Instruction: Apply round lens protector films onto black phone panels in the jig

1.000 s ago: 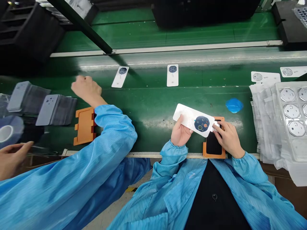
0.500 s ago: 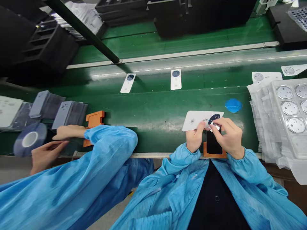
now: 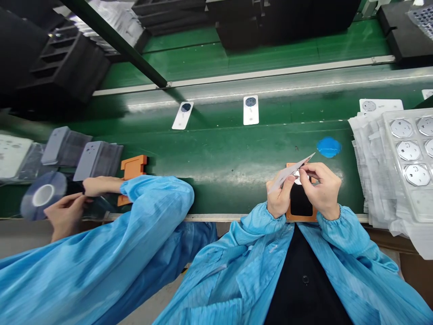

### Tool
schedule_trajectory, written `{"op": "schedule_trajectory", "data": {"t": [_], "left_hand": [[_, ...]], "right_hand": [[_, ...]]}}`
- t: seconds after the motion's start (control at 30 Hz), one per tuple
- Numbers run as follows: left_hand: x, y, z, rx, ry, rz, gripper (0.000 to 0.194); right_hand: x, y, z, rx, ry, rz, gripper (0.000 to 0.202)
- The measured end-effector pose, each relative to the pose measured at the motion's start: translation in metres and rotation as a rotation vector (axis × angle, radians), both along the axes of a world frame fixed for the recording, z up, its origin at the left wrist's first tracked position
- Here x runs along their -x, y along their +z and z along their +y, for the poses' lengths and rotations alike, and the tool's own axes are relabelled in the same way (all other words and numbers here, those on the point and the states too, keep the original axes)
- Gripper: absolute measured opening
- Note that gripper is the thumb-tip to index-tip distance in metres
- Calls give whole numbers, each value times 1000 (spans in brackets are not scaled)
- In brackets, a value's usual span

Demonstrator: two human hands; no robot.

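Green worktop (image 3: 216,185), left hand (image 3: 278,199) pinching card (image 3: 288,173), right hand (image 3: 322,190) pinched alongside

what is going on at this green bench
The person's left hand holds a thin white rectangular card tilted almost edge-on, the right hand close beside it, contact unclear. Below lies an orange rectangular frame around a black panel. To the left, a co-worker's hands are close together beside a translucent round roll.

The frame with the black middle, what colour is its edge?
Orange: the frame shows best in the head view, around its black middle.
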State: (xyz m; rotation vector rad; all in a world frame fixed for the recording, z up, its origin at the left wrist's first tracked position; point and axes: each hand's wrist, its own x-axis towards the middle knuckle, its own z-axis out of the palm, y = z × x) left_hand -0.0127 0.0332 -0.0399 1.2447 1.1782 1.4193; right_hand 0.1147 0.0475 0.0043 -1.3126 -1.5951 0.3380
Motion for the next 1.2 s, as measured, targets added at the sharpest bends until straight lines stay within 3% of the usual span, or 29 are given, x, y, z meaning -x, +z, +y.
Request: {"op": "schedule_trajectory", "data": {"t": [0.23,0.4,0.5,0.63,0.7,0.9,1.07,1.2], "left_hand": [[4,9,-2,-120,-28,166,43],[5,10,-3,-112,-42,165,43],[2,5,-1,-18,-21,40,46],[0,1,5,151,33,-260,55],[0,-1,9,178,31,-311,57],[4,3,11,143,107,-277,54],[13,26,13,20,111,-87,47],[15,30,16,-29,154,-35,47]], "right_hand": [[-2,0,2,78,-5,36,8],[-5,0,4,145,40,94,7],[-4,-3,3,23,38,15,9],[0,-17,0,-167,71,-245,40],[2,-26,0,-208,97,-323,45],[9,-43,5,-303,64,-263,22],[6,-34,-3,-266,75,-186,8],[-5,-12,-7,-200,31,-105,8]]}}
